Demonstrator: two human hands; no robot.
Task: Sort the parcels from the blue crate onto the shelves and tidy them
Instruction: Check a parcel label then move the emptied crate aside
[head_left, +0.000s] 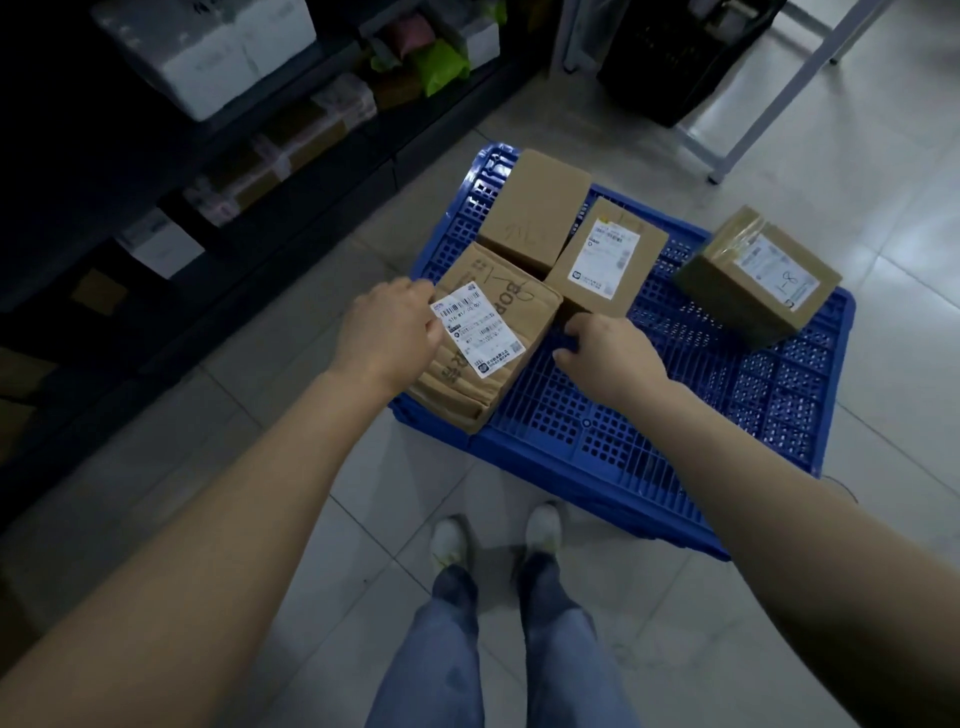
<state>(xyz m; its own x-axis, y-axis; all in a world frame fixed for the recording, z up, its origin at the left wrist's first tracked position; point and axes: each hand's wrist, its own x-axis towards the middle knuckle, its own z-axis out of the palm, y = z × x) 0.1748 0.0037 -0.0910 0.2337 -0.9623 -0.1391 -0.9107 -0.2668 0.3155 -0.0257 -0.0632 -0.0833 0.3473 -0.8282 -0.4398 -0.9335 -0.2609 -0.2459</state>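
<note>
A blue crate (649, 415) sits on the tiled floor with several cardboard parcels in it. Nearest me, at the crate's left corner, lies a flat brown parcel (488, 353) with a white barcode label. My left hand (389, 327) lies over that parcel's left edge, its fingers curled on the label's corner. My right hand (605, 353) hovers just right of the same parcel, fingers curled downward, holding nothing that I can see. Behind stand a plain box (535, 208) and a labelled box (608, 260). A taped box (758, 275) leans on the crate's right rim.
Dark shelves (171, 171) run along the left, stocked with white and brown parcels and a green bag (441, 65). A black crate (675, 67) and a white metal frame (748, 130) stand at the back right. My feet (493, 540) are just in front of the blue crate.
</note>
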